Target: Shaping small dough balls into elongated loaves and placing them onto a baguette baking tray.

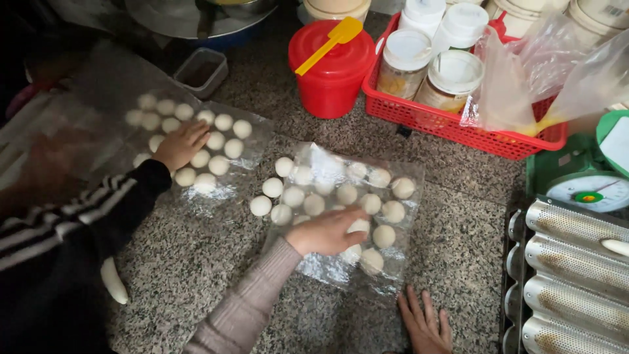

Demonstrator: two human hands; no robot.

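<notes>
Several white dough balls lie on a clear plastic sheet on the speckled granite counter. My left hand, in a mauve sleeve, rests palm down on the near balls. Its fingers curl over one dough ball. My right hand lies flat on the counter at the bottom edge, fingers spread, holding nothing. To the left, a co-worker's hand in a black striped sleeve touches a second batch of dough balls on another plastic sheet.
A red lidded tub with a yellow scoop stands behind. A red basket holds jars and plastic bags. A green scale and a perforated loaf tray sit at right. A dough log lies near left.
</notes>
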